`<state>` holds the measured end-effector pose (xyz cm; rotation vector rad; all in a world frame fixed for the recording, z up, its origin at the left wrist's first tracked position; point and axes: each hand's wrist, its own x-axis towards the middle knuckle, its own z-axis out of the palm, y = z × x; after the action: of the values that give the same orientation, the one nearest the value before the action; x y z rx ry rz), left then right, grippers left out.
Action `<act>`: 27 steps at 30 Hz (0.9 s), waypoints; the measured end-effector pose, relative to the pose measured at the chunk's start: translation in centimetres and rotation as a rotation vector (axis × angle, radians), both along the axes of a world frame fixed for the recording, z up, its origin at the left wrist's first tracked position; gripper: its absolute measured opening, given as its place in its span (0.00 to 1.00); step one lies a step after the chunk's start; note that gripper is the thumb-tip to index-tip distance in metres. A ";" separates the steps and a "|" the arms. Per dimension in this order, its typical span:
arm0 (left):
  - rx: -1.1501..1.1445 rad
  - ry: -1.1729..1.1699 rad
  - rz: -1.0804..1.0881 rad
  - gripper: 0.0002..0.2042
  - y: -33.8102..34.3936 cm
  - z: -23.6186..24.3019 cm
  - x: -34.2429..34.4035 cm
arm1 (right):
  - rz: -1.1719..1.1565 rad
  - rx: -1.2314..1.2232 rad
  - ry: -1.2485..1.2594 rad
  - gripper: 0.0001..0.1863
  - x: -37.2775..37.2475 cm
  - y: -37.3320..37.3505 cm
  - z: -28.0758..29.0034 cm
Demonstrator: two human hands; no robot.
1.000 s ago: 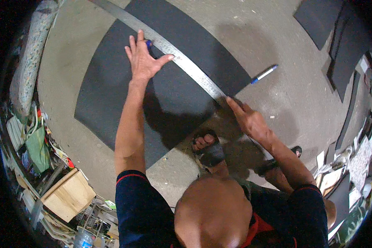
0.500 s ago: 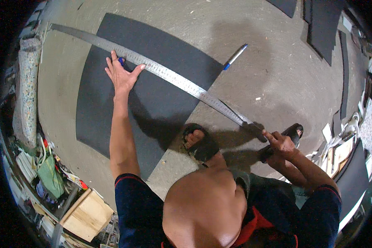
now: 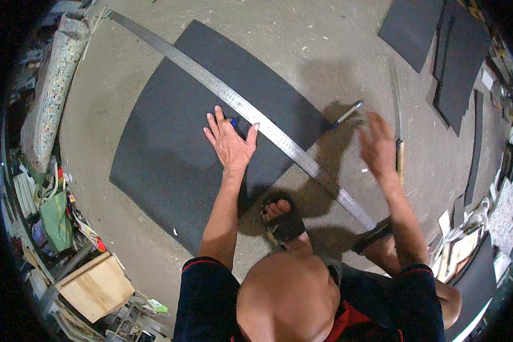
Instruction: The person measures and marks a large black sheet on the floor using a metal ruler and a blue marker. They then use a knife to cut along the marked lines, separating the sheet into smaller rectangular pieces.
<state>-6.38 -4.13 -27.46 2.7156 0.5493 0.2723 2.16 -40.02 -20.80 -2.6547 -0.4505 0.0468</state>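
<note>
A long steel ruler (image 3: 291, 150) lies diagonally across the dark grey sheet (image 3: 166, 138) on the floor. My left hand (image 3: 229, 138) lies on the sheet with fingers spread, its thumb at the ruler's edge and a small blue item beside its fingers, too hidden to name. My right hand (image 3: 381, 147), slightly blurred, is raised to the right of the ruler, fingers apart. Just beside it a long thin blade with a wooden handle (image 3: 400, 161) lies on the floor. A white-and-blue pen (image 3: 347, 113) lies by the sheet's right corner.
Dark offcut sheets (image 3: 410, 31) lie at the upper right. A speckled foam roll (image 3: 54, 100) runs along the left, above clutter and a wooden board (image 3: 95, 285). My sandalled foot (image 3: 279, 214) is near the sheet's lower edge. Mixed scraps (image 3: 504, 211) crowd the right.
My right hand has left the ruler's lower end, moved up, and let go of the bladed tool, now on the floor. My left hand still rests beside the ruler.
</note>
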 end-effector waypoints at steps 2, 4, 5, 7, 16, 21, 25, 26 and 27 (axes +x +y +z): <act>-0.008 -0.018 -0.001 0.32 0.4 -0.1 -0.2 | 0.047 -0.001 -0.004 0.26 1.4 7.5 -1.3; -0.027 -0.017 -0.007 0.32 0.0 0.1 0.3 | 0.098 -0.031 -0.088 0.26 3.3 12.1 -3.0; -0.015 -0.003 0.001 0.32 0.7 0.4 -0.1 | 0.070 -0.054 0.044 0.25 4.1 14.5 -2.8; -0.020 -0.013 0.014 0.32 1.0 0.8 -0.1 | -0.006 -0.131 0.304 0.22 5.1 17.2 -1.0; 0.019 -0.035 -0.032 0.39 -1.3 2.2 0.7 | 0.041 0.295 0.029 0.17 7.3 8.7 3.2; 0.171 -0.015 0.008 0.43 0.0 -1.9 -0.1 | -0.458 0.551 -0.032 0.16 7.9 -11.2 6.3; 0.169 -0.013 -0.001 0.42 0.2 -2.2 0.0 | -1.033 0.820 0.034 0.16 4.7 -28.0 5.1; 0.165 -0.001 0.001 0.42 0.4 -2.4 -0.1 | -1.106 0.979 -0.012 0.13 3.8 -31.8 4.4; 0.198 -0.010 -0.002 0.43 1.4 -2.4 -0.1 | -1.165 0.981 -0.001 0.13 3.3 -34.2 4.8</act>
<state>-6.50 -2.73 -29.81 2.9035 0.5431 0.3569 5.43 -74.18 -16.02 -1.5854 0.8856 -0.4132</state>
